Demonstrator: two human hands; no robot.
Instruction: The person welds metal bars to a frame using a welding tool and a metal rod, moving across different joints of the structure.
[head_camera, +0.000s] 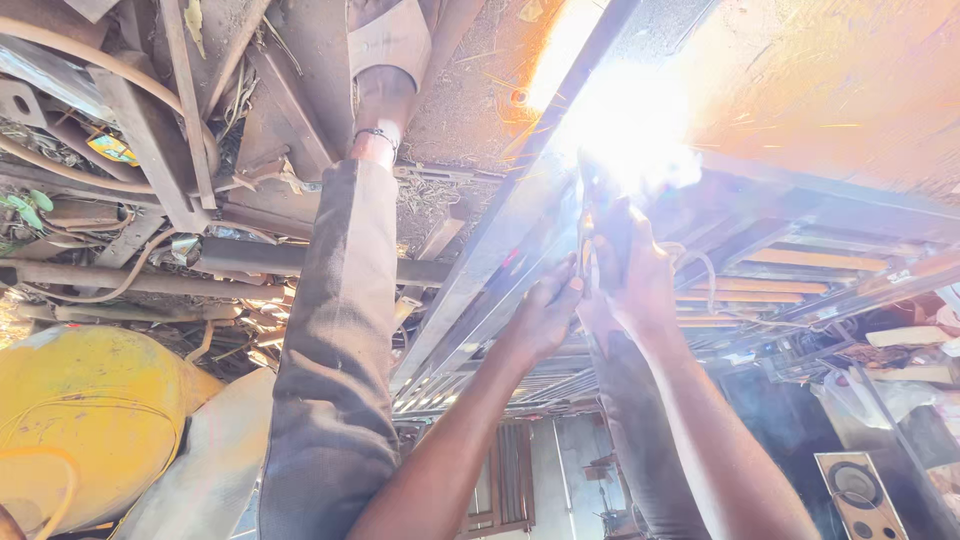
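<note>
A welding holder (600, 235) was gripped in the right hand (635, 285), fingers wrapped tight around it, its tip lost in a white arc glare (620, 125) against a long metal bar (500, 240). The left hand (545, 315) lay just beside the right, fingers curled and resting on the bar; whether it pinched anything could not be told. The bar ran diagonally across a steel frame (800, 270). A trousered leg (335, 350) stood to the left on scrap metal (130, 150). A yellow cylinder (90, 420) lay at the lower left; a speaker box (860, 490) sat at the lower right.
</note>
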